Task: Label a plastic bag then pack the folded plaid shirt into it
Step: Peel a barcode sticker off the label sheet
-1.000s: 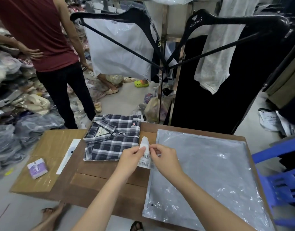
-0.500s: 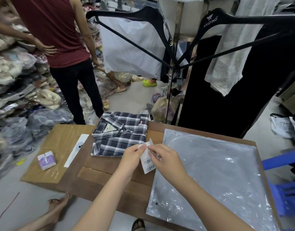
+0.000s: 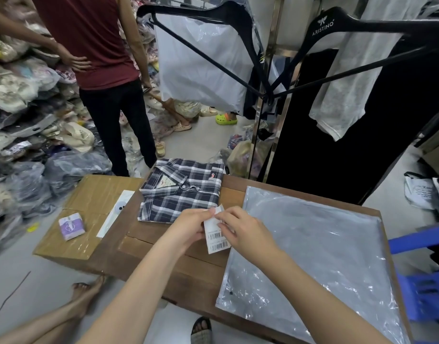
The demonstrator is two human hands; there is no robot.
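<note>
A folded navy-and-white plaid shirt [image 3: 182,191] lies on the far left part of the wooden table [image 3: 163,256]. A clear plastic bag [image 3: 312,256] lies flat over the table's right half. Between them I hold a white barcode label sheet [image 3: 217,238] above the table. My left hand [image 3: 189,225] pinches its top left corner, and my right hand [image 3: 243,228] grips its right edge, with fingers at the top. The sheet hangs close to the bag's left edge, its upper corner curled.
A cardboard box [image 3: 89,207] adjoins the table on the left, carrying a small purple packet [image 3: 71,225] and a white strip [image 3: 115,213]. A person in a red top [image 3: 94,40] stands behind. Bagged goods are heaped at left, hangers [image 3: 263,58] ahead, blue stools [image 3: 426,281] at right.
The label sheet has turned in my hands so its barcodes face me, and its top corner is peeled up. My view has shifted slightly; the shirt and bag lie as before.
</note>
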